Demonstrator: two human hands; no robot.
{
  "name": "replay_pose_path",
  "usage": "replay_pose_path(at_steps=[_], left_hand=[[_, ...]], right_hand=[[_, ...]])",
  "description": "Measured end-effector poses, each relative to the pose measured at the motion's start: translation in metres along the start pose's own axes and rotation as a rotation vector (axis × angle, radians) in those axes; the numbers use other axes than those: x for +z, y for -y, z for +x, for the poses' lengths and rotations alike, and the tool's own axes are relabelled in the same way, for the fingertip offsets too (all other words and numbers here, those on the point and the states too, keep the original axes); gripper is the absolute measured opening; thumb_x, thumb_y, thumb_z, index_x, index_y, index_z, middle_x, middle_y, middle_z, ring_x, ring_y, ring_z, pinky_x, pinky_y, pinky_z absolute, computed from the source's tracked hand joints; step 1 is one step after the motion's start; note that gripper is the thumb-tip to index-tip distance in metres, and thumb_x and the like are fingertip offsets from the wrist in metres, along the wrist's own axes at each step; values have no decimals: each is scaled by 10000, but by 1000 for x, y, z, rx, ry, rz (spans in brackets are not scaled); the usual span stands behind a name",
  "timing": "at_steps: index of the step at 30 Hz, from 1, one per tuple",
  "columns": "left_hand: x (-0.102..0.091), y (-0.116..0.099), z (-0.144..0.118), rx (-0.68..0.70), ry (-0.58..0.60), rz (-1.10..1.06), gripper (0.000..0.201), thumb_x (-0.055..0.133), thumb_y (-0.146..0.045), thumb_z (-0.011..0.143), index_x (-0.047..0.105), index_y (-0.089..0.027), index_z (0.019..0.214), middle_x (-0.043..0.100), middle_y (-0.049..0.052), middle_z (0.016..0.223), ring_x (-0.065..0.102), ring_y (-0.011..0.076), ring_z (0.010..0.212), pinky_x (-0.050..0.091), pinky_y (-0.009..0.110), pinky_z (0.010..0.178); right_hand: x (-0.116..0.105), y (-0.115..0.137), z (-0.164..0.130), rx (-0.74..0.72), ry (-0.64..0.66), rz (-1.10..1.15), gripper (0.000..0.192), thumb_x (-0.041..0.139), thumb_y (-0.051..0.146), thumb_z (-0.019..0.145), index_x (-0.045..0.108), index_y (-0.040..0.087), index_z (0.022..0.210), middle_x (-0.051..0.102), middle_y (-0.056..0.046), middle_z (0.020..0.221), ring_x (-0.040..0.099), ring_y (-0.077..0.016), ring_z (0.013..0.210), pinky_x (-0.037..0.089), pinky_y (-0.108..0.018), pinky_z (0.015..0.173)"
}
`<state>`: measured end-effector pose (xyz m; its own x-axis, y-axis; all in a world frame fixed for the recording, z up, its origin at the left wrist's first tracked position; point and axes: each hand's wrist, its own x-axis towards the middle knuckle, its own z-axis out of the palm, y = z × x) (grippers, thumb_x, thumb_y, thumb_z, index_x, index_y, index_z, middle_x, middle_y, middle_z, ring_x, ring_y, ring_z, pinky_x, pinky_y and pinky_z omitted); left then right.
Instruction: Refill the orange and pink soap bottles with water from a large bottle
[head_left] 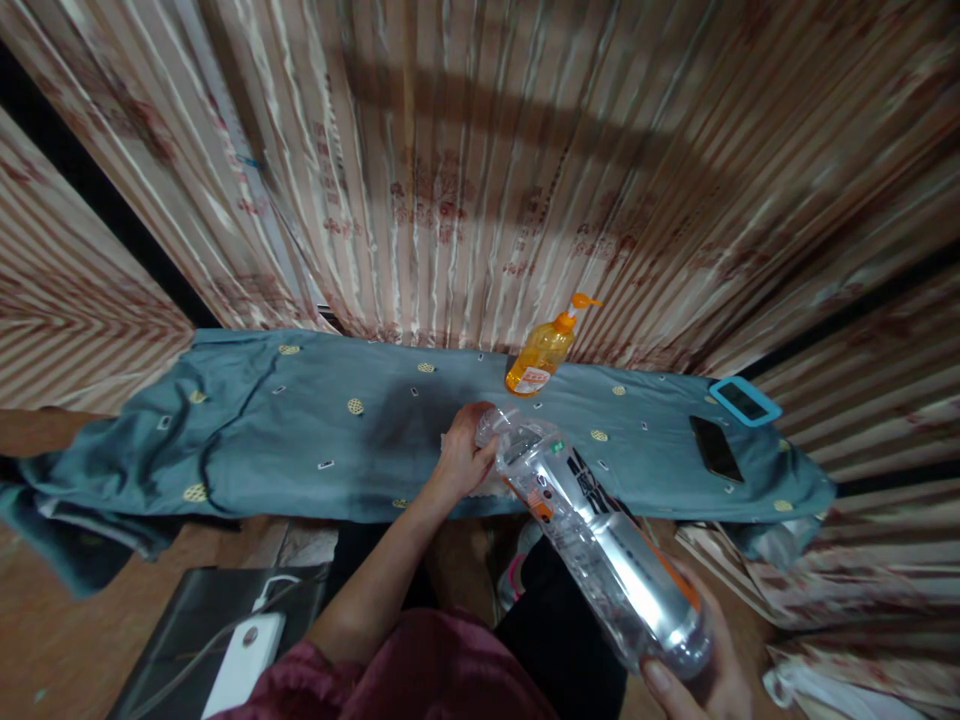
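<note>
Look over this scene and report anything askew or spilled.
The blue-green patterned cloth looks askew: at the picture's left end it is bunched and trails down in rumpled folds, while its middle lies mostly flat. I see no spill around the orange pump bottle.

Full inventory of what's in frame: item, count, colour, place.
printed plastic package: 1, clear and silver with orange and black print, between the hands
pump bottle: 1, orange, upright near the cloth's far edge
cloth: 1, grey-green with yellow motifs, spread across the middle
phone: 1, dark, right part of cloth
framed device: 1, light-blue rim, beyond the phone
box-shaped device: 1, white, lower left, cable attached
curtains: count unclear, beige with reddish print, behind and at both sides
poles: at least 2, black, left and right
left hand: 1, bare, on the package's far end
right hand: 1, bare, on its near end
sleeve: 1, maroon, left arm
</note>
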<state>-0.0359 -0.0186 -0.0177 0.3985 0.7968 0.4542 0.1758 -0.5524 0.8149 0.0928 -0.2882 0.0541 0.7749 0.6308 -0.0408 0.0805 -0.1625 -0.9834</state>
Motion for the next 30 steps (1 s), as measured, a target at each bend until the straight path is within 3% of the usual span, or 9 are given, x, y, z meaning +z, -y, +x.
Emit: replay_pose_path(at_steps=[7, 15, 30], left_hand=[[1, 1, 1, 6, -7, -8, 403, 549, -462, 936, 607, -147, 1181, 695, 154, 1169, 659, 292, 1103, 527, 447, 981], [0, 1, 1, 7, -11, -18, 404, 559, -446, 928, 608, -134, 1181, 695, 162, 1168, 657, 300, 1116, 525, 454, 992], [0, 0, 1, -13, 1, 4, 398, 568, -463, 930, 608, -157, 1182, 699, 148, 1161, 666, 290, 1071, 532, 440, 962]], right_hand=[[-2, 0, 1, -39, 27, -31, 785, 766, 647, 719, 511, 247, 1344, 626, -103, 1378, 601, -292, 1273, 490, -349, 1023], [0, 4, 0, -4, -1, -32, 861, 791, 698, 647, 524, 246, 1329, 631, -99, 1371, 589, -309, 1284, 483, -364, 1030], [-4, -2, 2, -87, 37, -99, 710, 718, 629, 764, 523, 263, 1341, 641, -86, 1368, 605, -310, 1283, 501, -365, 1028]])
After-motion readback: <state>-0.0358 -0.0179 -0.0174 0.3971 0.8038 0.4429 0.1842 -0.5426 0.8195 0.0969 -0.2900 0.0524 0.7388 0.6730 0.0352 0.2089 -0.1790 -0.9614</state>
